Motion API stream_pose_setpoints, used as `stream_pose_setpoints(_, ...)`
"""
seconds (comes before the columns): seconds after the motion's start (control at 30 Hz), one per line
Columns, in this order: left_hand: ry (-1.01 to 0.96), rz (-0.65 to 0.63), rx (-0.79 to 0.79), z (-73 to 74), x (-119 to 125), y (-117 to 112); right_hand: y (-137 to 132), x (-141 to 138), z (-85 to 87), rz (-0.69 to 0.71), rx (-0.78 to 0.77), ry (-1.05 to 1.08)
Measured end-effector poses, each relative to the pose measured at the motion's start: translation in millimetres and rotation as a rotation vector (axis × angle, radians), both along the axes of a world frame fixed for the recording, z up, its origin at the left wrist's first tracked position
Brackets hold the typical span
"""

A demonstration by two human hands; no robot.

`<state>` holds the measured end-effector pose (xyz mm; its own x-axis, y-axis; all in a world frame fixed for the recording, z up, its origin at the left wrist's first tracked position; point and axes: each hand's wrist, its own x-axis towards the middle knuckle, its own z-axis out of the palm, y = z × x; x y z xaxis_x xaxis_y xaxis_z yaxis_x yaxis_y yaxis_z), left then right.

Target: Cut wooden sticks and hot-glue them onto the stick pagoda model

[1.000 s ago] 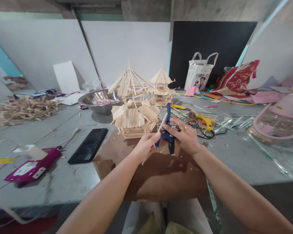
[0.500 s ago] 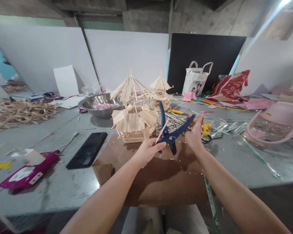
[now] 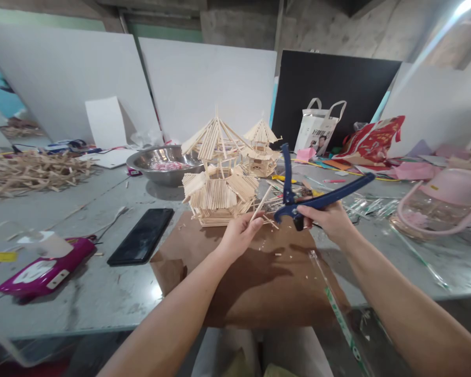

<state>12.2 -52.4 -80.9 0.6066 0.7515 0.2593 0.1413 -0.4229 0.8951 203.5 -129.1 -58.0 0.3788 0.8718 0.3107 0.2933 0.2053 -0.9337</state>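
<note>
My left hand (image 3: 238, 236) pinches a thin wooden stick (image 3: 261, 202) that points up and to the right. My right hand (image 3: 329, 220) grips blue-handled cutters (image 3: 298, 196), lifted off the table with the handles spread wide. Just behind both hands stands a pagoda model of wooden sticks (image 3: 217, 178) at the back edge of a brown paper sheet (image 3: 255, 272). A smaller stick pagoda (image 3: 262, 148) stands further back.
A black phone (image 3: 142, 235) and a magenta pouch (image 3: 43, 269) lie at the left. A steel bowl (image 3: 163, 163) and a pile of sticks (image 3: 31, 170) sit behind. At the right are a pink-rimmed jar (image 3: 445, 207), a yellow glue gun (image 3: 317, 192) partly hidden, bags and coloured paper.
My right hand has picked the blue cutters up from the brown paper and raised them to the right, handles now wide apart. The left hand keeps its stick almost still.
</note>
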Motion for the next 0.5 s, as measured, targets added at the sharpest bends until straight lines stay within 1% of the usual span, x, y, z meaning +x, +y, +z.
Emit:
stream_pose_setpoints(0.07, 0.082, 0.003, 0.095, -0.5, -0.4, -0.4, -3.5, 9.7, -5.5, -0.168, 0.007, -0.157)
stream_pose_setpoints(0.1, 0.116, -0.003, 0.134, -0.8, -0.4, -1.0, -4.6, 14.2, -9.4, -0.216, -0.018, -0.226)
stream_pose_setpoints(0.17, 0.167, -0.003, 0.180, -1.2, 0.1, -2.4, -5.4, 21.2, -17.5, -0.226, -0.118, -0.353)
stream_pose_setpoints(0.2, 0.185, -0.001, 0.194, -1.3, 0.4, -2.8, -5.3, 23.6, -20.9, -0.219, -0.150, -0.380)
stream_pose_setpoints(0.23, 0.201, -0.002, 0.205, -1.4, 0.6, -3.0, -5.0, 25.3, -23.9, -0.224, -0.156, -0.378)
stream_pose_setpoints(0.27, 0.213, -0.006, 0.215, -1.5, 0.8, -3.0, -4.6, 26.4, -26.3, -0.252, -0.127, -0.348)
stream_pose_setpoints(0.33, 0.224, -0.014, 0.237, -2.0, 1.0, -2.4, -3.6, 27.5, -30.4, -0.334, -0.016, -0.250)
stream_pose_setpoints(0.37, 0.225, -0.017, 0.249, -2.4, 0.9, -2.0, -2.9, 27.7, -32.4, -0.349, 0.009, -0.217)
stream_pose_setpoints(0.4, 0.227, -0.022, 0.260, -2.9, 0.8, -1.6, -2.1, 27.8, -34.5, -0.334, -0.001, -0.206)
stream_pose_setpoints(0.5, 0.235, -0.029, 0.274, -4.9, 0.2, -0.7, 0.5, 28.6, -40.3, -0.246, -0.102, -0.239)
